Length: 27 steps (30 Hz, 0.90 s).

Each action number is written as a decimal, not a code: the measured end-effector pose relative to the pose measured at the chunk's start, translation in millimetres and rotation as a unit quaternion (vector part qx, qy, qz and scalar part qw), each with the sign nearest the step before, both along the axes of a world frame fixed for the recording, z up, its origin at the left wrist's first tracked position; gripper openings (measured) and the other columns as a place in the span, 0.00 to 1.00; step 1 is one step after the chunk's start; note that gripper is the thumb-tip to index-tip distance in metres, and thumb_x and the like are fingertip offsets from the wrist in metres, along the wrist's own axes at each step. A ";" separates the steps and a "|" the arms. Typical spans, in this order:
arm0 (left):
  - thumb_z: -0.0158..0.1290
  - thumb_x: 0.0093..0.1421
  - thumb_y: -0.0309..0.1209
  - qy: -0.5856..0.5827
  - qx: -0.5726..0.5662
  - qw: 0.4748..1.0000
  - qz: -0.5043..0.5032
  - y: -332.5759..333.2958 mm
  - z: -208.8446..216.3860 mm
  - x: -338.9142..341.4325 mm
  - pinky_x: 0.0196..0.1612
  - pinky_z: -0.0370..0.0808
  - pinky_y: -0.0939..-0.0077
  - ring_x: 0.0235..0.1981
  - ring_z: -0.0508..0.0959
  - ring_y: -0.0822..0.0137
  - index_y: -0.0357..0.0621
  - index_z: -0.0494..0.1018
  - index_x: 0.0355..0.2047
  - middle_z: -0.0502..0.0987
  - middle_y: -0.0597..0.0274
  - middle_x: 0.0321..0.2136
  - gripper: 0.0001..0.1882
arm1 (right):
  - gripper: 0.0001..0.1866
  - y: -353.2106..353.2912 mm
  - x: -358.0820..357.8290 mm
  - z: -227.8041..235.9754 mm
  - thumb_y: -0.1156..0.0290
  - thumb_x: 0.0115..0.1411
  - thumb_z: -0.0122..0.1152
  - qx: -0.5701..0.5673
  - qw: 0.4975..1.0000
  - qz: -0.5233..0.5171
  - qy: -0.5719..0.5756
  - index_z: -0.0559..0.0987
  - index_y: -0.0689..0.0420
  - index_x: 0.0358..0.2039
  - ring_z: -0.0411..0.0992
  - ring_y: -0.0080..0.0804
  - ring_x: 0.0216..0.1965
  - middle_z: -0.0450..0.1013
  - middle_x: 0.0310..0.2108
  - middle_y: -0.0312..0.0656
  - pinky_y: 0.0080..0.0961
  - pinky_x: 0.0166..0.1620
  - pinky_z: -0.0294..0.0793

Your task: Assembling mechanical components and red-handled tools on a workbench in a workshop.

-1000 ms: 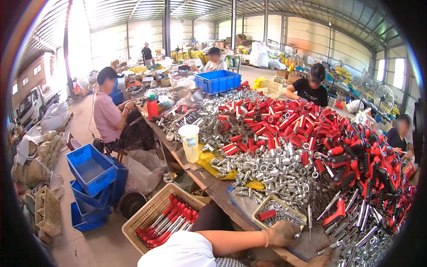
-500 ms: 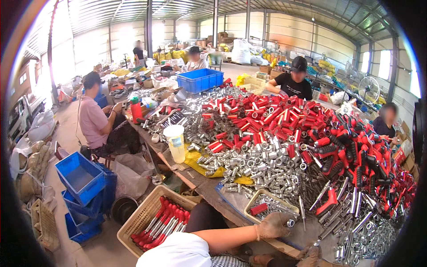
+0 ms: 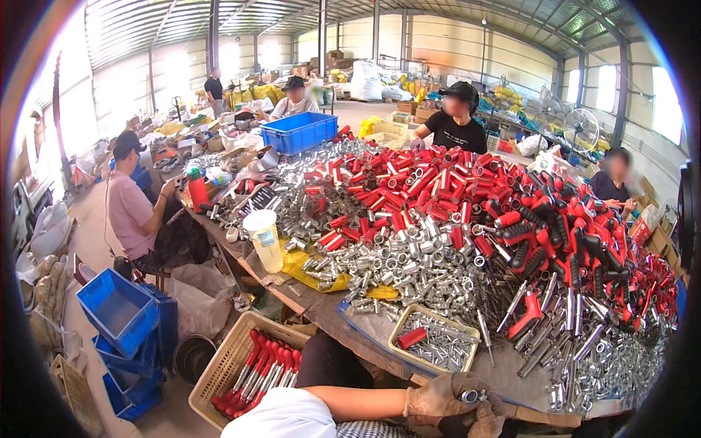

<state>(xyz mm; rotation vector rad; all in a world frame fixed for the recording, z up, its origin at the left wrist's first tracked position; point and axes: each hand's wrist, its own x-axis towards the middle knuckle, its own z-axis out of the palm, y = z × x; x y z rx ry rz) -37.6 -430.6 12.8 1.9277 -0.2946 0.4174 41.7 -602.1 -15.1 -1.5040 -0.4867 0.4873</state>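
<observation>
My left hand (image 3: 437,395), in a worn glove, is closed on a small silver metal sleeve (image 3: 469,396) at the table's near edge. Right beside it, my gloved right hand (image 3: 488,421) has its fingers bent close to the sleeve. What the right hand holds is hidden. Just beyond the hands, a cream tray (image 3: 404,317) contains small metal pieces and a red sleeve (image 3: 412,336). A slim metal rod (image 3: 485,337) lies to the right of the tray, near a red-handled tool (image 3: 526,316).
Red sleeves (image 3: 416,175), silver sleeves (image 3: 409,259) and red-and-black handles (image 3: 577,252) heap up across the table. At lower left, a beige basket (image 3: 207,376) holds several red-handled tools; stacked blue crates (image 3: 117,306) stand beyond. Co-workers (image 3: 139,201) sit around the table.
My left hand has drawn nearer with the silver sleeve. My right hand has moved left to meet it, and the metal shaft seen at it earlier is now hidden. The view has shifted slightly.
</observation>
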 end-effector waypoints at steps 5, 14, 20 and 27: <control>0.57 0.57 0.37 0.070 -0.090 0.993 0.024 -1.4 25.6 -10.5 0.47 0.73 0.64 0.44 0.76 0.56 0.43 0.75 0.45 0.75 0.53 0.43 0.17 | 0.14 5.9 3.5 -10.2 0.62 0.65 0.54 -0.024 0.977 0.026 -0.210 0.78 0.61 0.39 0.62 0.21 0.19 0.70 0.25 0.35 0.19 0.23 0.63; 0.59 0.56 0.30 0.113 -0.236 0.965 -0.019 5.3 -2.7 -3.7 0.32 0.72 0.82 0.27 0.74 0.76 0.39 0.75 0.36 0.76 0.68 0.24 0.10 | 0.12 8.2 -16.9 -2.4 0.63 0.64 0.55 0.024 0.996 0.081 0.019 0.76 0.59 0.38 0.60 0.19 0.19 0.66 0.23 0.31 0.19 0.21 0.61; 0.60 0.55 0.32 -0.032 -0.045 0.998 -0.041 9.9 -4.4 -4.4 0.32 0.74 0.76 0.29 0.77 0.73 0.40 0.76 0.33 0.78 0.65 0.28 0.10 | 0.10 6.1 -26.6 18.2 0.67 0.62 0.55 -0.003 0.991 0.098 0.095 0.76 0.60 0.38 0.59 0.17 0.19 0.66 0.23 0.28 0.18 0.21 0.59; 0.60 0.52 0.34 0.167 -0.220 0.960 -0.037 8.9 12.5 -8.1 0.42 0.75 0.69 0.31 0.79 0.59 0.43 0.78 0.35 0.78 0.59 0.31 0.12 | 0.12 3.6 -24.3 23.8 0.67 0.62 0.56 0.001 0.998 0.061 0.001 0.77 0.62 0.41 0.66 0.22 0.25 0.72 0.28 0.32 0.21 0.29 0.67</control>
